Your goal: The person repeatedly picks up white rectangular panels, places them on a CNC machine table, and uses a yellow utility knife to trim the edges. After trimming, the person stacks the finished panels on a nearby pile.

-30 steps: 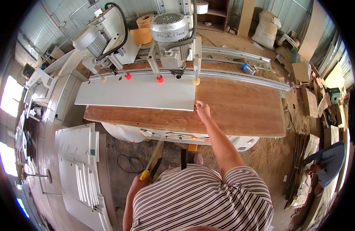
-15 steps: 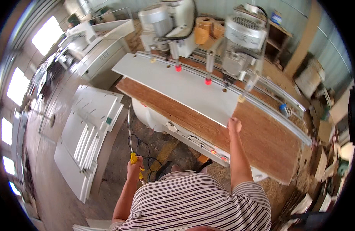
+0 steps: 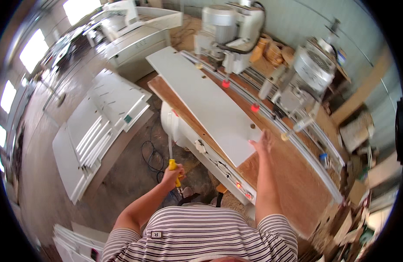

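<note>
My left hand (image 3: 171, 177) is closed around the yellow handle of an air blow gun (image 3: 172, 165), whose long thin nozzle points up beside the machine bench. A long white panel (image 3: 206, 105) with a few round holes lies aslant on the brown wooden bench top (image 3: 282, 174). At the panel's near right end is my right hand (image 3: 263, 142), thumb stretched out against the corner and fingers apart, not wrapped round it. Between the panel's far edge and the metal guide rail (image 3: 297, 146) a strip of brown bench top shows.
Two drilling heads, a left one (image 3: 221, 26) and a right one (image 3: 308, 70), stand behind the rail, with red-tipped clamps (image 3: 255, 107). Lit buttons (image 3: 239, 185) sit on the bench front. Stacked white panels (image 3: 94, 126) lie to the left; a dark hose (image 3: 151, 155) coils on the floor.
The panel's near end has swung away from the rail toward me, leaving it slanted. My right hand has gone from a closed grip on its corner to spread fingers. My left hand has risen with the blow gun.
</note>
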A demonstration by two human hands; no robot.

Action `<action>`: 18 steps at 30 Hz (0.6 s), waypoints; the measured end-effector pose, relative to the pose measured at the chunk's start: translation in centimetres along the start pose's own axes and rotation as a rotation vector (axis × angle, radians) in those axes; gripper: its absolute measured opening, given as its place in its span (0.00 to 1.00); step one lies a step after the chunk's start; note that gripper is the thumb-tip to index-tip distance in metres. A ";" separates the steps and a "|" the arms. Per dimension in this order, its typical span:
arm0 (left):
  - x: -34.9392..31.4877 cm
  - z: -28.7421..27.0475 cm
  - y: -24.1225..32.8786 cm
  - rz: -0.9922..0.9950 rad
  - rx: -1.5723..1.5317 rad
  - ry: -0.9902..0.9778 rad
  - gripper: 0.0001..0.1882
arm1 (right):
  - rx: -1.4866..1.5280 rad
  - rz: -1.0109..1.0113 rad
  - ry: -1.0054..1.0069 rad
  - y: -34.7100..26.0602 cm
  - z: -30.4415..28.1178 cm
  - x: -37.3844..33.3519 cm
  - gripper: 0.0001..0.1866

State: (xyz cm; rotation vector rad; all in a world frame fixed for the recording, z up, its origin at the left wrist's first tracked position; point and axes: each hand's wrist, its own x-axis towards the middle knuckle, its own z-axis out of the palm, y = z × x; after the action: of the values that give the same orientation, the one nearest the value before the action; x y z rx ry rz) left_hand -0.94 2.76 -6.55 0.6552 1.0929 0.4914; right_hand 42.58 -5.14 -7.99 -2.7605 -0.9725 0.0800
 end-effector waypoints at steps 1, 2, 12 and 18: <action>0.3 0.9 -0.8 0.003 0.001 -0.025 0.06 | 0.003 0.000 -0.079 0.9 0.2 1.6 0.52; 1.4 2.8 -1.1 0.011 0.013 -0.076 0.05 | 0.132 -0.018 -0.076 4.9 1.5 4.2 0.52; 6.9 5.8 -6.5 -0.015 -0.027 -0.052 0.09 | 0.278 -0.238 -0.160 0.5 3.8 -6.9 0.33; 4.0 7.1 -5.6 -0.049 0.023 -0.016 0.13 | 1.071 0.288 -0.222 0.6 2.6 -14.5 0.23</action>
State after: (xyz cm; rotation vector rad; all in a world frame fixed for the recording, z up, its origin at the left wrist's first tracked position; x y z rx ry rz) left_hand 7.42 -0.34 -10.85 0.6495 1.0983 0.4312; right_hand 31.33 -14.16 -10.91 -1.8631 -0.3543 0.7261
